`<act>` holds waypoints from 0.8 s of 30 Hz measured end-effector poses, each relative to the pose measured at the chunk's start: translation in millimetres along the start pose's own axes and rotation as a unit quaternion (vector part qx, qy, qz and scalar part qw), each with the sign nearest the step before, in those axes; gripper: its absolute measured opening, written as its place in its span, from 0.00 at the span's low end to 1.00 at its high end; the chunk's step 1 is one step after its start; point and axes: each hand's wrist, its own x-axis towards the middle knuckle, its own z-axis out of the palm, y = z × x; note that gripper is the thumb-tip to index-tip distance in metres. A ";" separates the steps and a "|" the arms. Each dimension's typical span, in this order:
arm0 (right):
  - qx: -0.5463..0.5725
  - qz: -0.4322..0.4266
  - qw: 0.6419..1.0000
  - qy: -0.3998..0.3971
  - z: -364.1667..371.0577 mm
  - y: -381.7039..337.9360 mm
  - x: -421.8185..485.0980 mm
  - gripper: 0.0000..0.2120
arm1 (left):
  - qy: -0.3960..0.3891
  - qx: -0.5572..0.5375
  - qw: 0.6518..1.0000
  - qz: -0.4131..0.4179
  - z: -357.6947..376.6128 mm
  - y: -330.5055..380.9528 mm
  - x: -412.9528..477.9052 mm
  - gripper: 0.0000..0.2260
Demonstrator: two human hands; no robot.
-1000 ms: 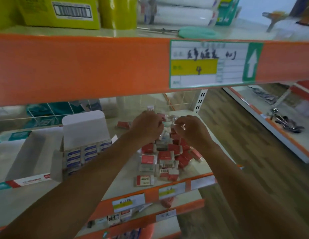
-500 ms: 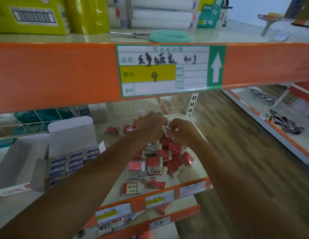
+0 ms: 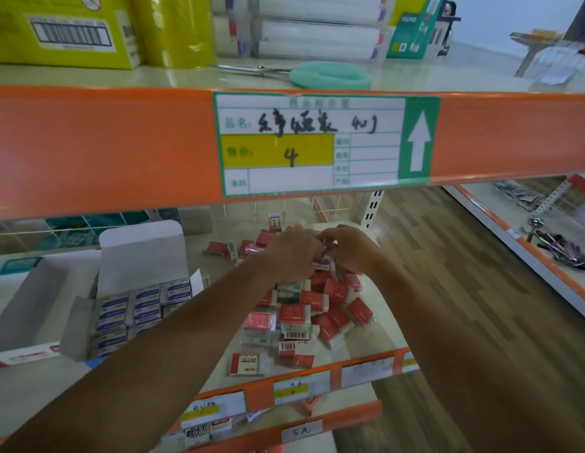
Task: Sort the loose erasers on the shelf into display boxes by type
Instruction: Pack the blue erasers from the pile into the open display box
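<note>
Red erasers (image 3: 317, 310) lie heaped at six o'clock from the hands. Left hand (image 3: 291, 253) and right hand (image 3: 353, 250) together pinch a small eraser (image 3: 324, 264), mostly hidden.

Loose erasers (image 3: 317, 308): red-sleeved white blocks, heaped at random, some barcode-up.
Display box (image 3: 140, 253): white, lid flap upright, left of the heap, packed with rows of blue-labelled erasers (image 3: 147, 305).
Held eraser (image 3: 323, 262): pinched between left hand (image 3: 291, 253) and right hand (image 3: 353, 250), above the heap.
</note>
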 end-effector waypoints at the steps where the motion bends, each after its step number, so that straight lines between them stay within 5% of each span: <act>1: 0.005 0.003 1.000 -0.003 -0.3 0.2 2.0 0.13 | 0.004 -0.018 1.000 -0.009 -0.2 -0.5 -0.8 0.12; 6: 0.066 0.004 0.997 0.030 -0.5 -4.3 4.3 0.05 | 0.031 -0.078 0.996 -0.035 -4.6 -4.6 -5.3 0.12; 14: 0.252 0.045 0.956 0.144 4.1 -20.8 5.7 0.10 | 0.062 -0.233 0.964 -0.111 -18.8 -25.4 -29.5 0.09; 19: 0.263 -0.003 0.956 0.129 1.6 -50.2 -2.8 0.14 | 0.071 -0.371 0.909 -0.175 -33.4 -40.3 -56.0 0.16; 24: 0.300 -0.028 0.948 0.098 6.8 -85.5 -12.7 0.10 | 0.086 -0.482 0.832 -0.260 -40.7 -59.8 -79.5 0.08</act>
